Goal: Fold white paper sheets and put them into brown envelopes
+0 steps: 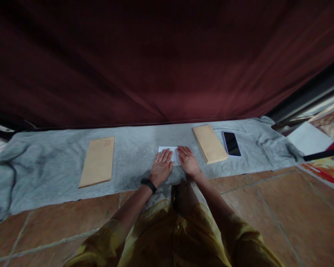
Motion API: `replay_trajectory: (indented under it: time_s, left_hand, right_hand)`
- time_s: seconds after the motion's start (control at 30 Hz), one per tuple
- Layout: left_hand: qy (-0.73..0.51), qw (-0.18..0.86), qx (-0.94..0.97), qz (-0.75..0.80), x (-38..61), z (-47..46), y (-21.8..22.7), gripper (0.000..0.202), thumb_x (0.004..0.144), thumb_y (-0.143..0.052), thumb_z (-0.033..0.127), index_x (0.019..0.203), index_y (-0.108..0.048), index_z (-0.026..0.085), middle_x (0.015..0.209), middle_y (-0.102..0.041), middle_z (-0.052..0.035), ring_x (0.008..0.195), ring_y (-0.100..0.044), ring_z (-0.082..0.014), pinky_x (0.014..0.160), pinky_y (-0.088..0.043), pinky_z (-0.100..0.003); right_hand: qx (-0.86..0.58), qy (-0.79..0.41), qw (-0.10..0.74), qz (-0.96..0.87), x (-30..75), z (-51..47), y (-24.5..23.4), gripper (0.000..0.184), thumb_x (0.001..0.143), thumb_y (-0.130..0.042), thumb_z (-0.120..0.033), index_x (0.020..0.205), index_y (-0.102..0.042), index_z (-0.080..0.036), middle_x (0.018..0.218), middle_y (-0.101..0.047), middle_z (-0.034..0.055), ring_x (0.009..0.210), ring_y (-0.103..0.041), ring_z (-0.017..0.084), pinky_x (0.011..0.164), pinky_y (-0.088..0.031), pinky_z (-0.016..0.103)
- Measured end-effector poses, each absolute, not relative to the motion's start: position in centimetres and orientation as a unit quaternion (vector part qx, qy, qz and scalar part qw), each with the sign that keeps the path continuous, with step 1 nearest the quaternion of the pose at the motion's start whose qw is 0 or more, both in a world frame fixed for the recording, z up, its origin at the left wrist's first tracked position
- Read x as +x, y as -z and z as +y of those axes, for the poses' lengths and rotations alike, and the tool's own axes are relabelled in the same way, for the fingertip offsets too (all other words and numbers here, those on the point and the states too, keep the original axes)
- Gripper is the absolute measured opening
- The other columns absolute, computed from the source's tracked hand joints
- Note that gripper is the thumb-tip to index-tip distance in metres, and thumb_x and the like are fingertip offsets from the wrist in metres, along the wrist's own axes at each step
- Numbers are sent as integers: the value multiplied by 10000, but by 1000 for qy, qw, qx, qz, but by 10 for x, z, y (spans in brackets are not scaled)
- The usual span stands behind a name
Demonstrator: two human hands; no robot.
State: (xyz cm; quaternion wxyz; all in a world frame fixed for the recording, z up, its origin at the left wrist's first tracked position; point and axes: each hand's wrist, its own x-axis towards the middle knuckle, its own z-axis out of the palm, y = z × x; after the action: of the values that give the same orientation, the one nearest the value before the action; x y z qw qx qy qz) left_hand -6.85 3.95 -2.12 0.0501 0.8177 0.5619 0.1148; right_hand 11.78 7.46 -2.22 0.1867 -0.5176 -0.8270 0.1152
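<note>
A small white sheet of paper (167, 150) lies on a grey cloth (133, 155) spread on the floor. My left hand (161, 167) presses flat on its near left part, fingers stretched out. My right hand (187, 160) lies flat on its right edge, fingers together and extended. A black band (148, 184) is on my left wrist. Both hands hold nothing.
A brown envelope (98, 161) lies to the left on the cloth. A stack of brown envelopes (209, 144) and a dark phone (232, 144) lie to the right. A dark red curtain (156, 59) hangs behind. Orange floor tiles (281, 207) surround my knees; papers (308, 139) lie at the far right.
</note>
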Motion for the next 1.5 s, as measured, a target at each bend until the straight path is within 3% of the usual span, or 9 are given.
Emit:
replay_trajectory:
  time_s: [0.17,0.47,1.1,1.37,1.5]
  left_hand:
    - [-107,41,815,568,-66,39,24,548,1014,-330,288,1536,-377,128,1625,-346,-102,1535,-230,-251,1264,-181,-480]
    - [-94,15,815,572,-69,35,17,547,1008,-368,319,1533,-391,167,1619,-360,-94,1516,-284,-269,1263,-162,-515]
    - [-109,-7,798,592,-107,15,11,605,1016,-345,400,1510,-405,56,1574,-408,-174,1493,-333,-301,1254,-183,-530]
    - [-129,19,838,531,-65,33,4,525,1018,-350,319,1513,-431,164,1607,-383,-69,1514,-292,-243,1262,-200,-476]
    - [-119,35,838,531,-54,37,14,512,1028,-333,330,1500,-451,171,1607,-382,-61,1509,-303,-246,1259,-199,-485]
  right_hand:
    - [-512,-117,194,-829,98,57,28,456,1019,-389,-222,1441,-529,-121,1516,-509,115,1435,-416,216,1227,-271,421]
    - [-550,-100,197,-806,108,48,32,474,1026,-390,-253,1484,-480,-171,1561,-453,98,1461,-378,250,1221,-250,464]
    - [-588,-90,193,-781,121,44,32,485,1029,-386,-257,1500,-462,-168,1575,-433,94,1466,-364,260,1216,-251,462]
    - [-586,-90,200,-780,120,45,34,484,1023,-383,-261,1489,-473,-168,1565,-446,101,1470,-357,262,1214,-247,482]
    - [-586,-86,199,-781,120,45,34,481,1025,-386,-268,1488,-473,-166,1561,-454,95,1469,-360,257,1217,-245,467]
